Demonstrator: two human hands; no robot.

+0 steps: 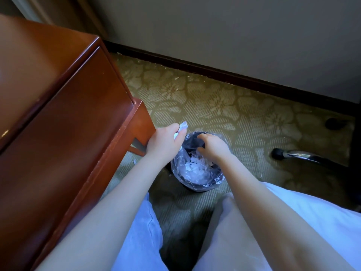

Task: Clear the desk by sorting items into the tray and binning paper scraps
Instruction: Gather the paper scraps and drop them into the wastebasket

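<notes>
A small black bin (197,182) with a clear plastic liner stands on the carpet between my legs and the wall. White paper scraps (195,166) lie inside it. My left hand (166,142) grips a crumpled white paper scrap (182,126) just left of the bin's rim. My right hand (212,146) hovers over the bin's mouth with its fingers curled downward; whether it holds anything I cannot tell.
The reddish wooden desk (64,114) fills the left side, its leg close to my left hand. A chair caster and chrome leg (293,154) lie on the carpet at right. A dark baseboard (214,71) runs along the wall. Tiny scraps dot the carpet.
</notes>
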